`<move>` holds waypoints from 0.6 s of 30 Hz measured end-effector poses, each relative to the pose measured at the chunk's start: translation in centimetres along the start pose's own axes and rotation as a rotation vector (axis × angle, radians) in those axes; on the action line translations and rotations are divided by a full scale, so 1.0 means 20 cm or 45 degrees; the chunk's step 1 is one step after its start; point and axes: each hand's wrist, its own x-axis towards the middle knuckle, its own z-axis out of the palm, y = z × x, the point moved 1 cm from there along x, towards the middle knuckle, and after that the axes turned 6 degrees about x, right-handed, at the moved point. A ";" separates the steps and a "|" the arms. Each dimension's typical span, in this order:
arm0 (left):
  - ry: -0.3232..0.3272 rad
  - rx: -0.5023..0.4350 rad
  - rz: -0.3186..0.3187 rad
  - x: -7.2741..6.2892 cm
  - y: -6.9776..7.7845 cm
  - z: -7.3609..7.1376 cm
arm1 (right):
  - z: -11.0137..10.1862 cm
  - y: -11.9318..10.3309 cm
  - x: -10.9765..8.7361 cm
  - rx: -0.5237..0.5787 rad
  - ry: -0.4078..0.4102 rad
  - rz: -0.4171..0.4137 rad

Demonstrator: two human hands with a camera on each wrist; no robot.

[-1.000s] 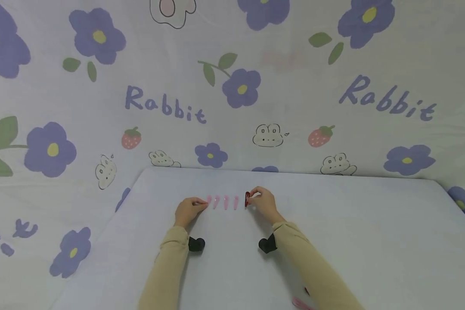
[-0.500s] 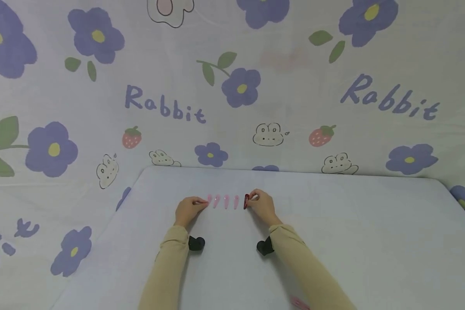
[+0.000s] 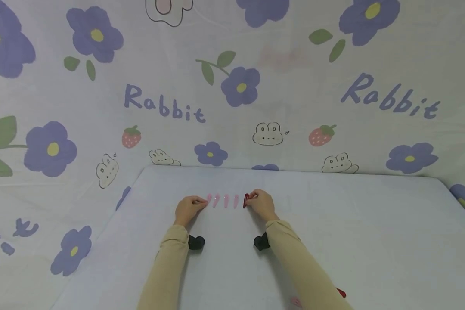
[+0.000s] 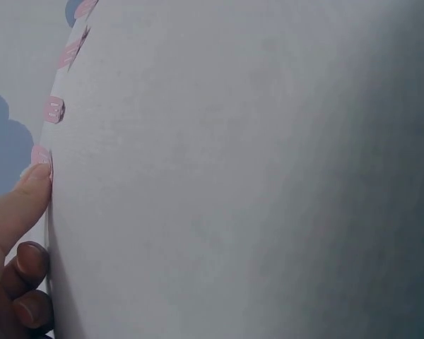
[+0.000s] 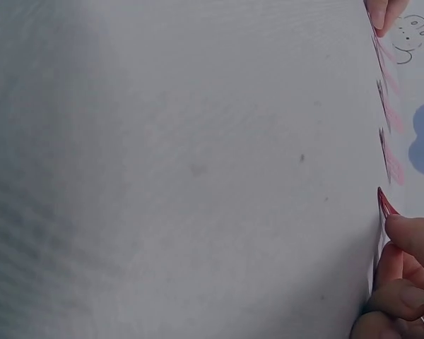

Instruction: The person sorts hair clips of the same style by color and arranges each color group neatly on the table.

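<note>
Several pink snap hair clips stand side by side in a row across the far part of the white table. At the row's right end is a dark red hair clip, pinched by my right hand between thumb and fingers. My left hand holds the leftmost pink hair clip by its side. The left wrist view has my thumb on that clip, its index finger hidden behind. In the right wrist view, the red clip's pointed tip sticks out beyond my right thumb.
Near the front edge, another pink clip and a red clip lie beside my right sleeve, partly covered. A flower-printed cloth hangs behind the white table. Black wrist mounts jut inward from both wrists.
My right hand has shifted slightly left with the red clip, bringing it nearer the pink row. The right forearm moved left, uncovering a red clip at the front. My left hand stays put.
</note>
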 end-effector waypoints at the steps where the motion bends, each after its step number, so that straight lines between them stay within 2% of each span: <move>1: 0.002 -0.002 0.002 0.00 0.00 0.00 | -0.01 -0.04 -0.03 -0.008 0.009 0.003; 2: 0.005 -0.002 0.003 0.00 0.00 0.00 | -0.04 -0.10 -0.06 -0.031 -0.003 0.037; 3: 0.005 0.000 0.002 -0.01 0.00 0.00 | -0.03 -0.07 -0.06 -0.029 0.022 -0.007; 5: 0.001 0.002 0.001 -0.01 0.00 0.00 | 0.02 0.03 0.00 -0.055 0.056 -0.074; 8: -0.007 0.009 -0.005 -0.01 -0.01 0.00 | 0.12 0.27 0.13 -0.044 0.102 -0.197; 10: -0.014 0.013 -0.006 -0.02 -0.02 0.00 | 0.12 0.29 0.13 -0.023 0.072 -0.150; 12: -0.019 0.016 -0.008 -0.02 -0.03 0.00 | 0.10 0.22 0.10 0.038 0.024 -0.063; 13: -0.018 0.011 -0.005 -0.02 -0.03 0.00 | 0.09 0.20 0.08 0.112 0.000 -0.096; 15: -0.014 0.006 -0.001 -0.01 -0.03 0.00 | -0.01 0.02 -0.02 0.223 -0.117 -0.028; 16: -0.012 0.003 -0.001 -0.01 -0.03 0.00 | -0.03 0.00 -0.03 0.283 -0.175 -0.008; 18: -0.010 0.000 -0.004 0.00 -0.03 -0.01 | -0.12 -0.12 -0.12 0.394 -0.321 -0.042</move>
